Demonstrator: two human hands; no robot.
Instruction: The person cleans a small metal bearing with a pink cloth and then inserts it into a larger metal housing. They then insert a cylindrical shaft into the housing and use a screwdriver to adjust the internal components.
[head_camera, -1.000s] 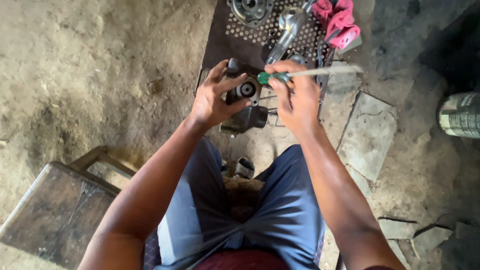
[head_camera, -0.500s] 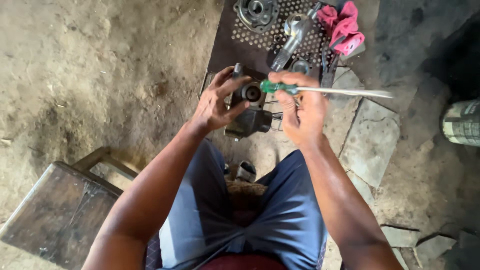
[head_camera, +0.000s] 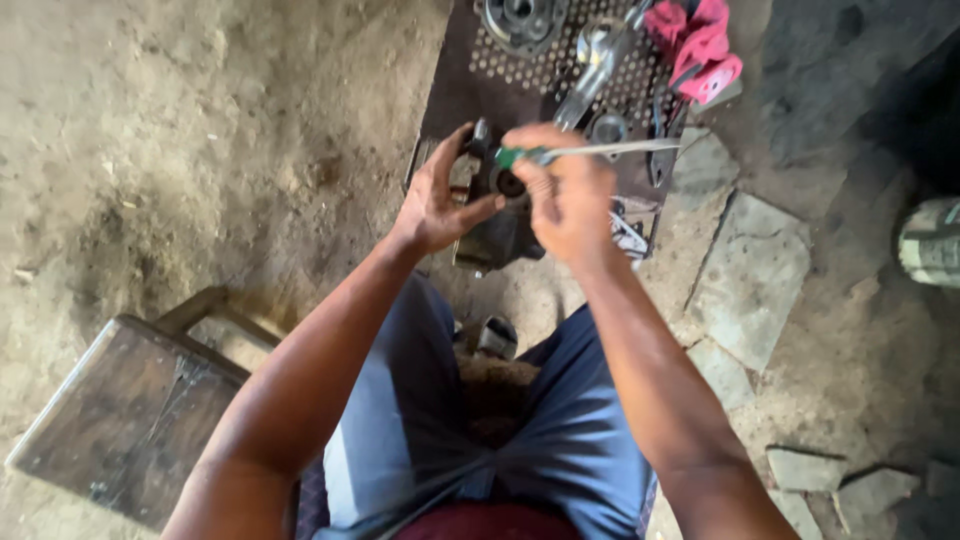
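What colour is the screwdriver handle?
Green, on the screwdriver in the right hand; head view.

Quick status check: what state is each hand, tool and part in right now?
left hand: gripping dark metal part
right hand: closed on green-handled screwdriver, shaft level, pointing right
perforated tray: flat on ground, holding parts
pink cloth: crumpled on tray
wooden stool: unoccupied
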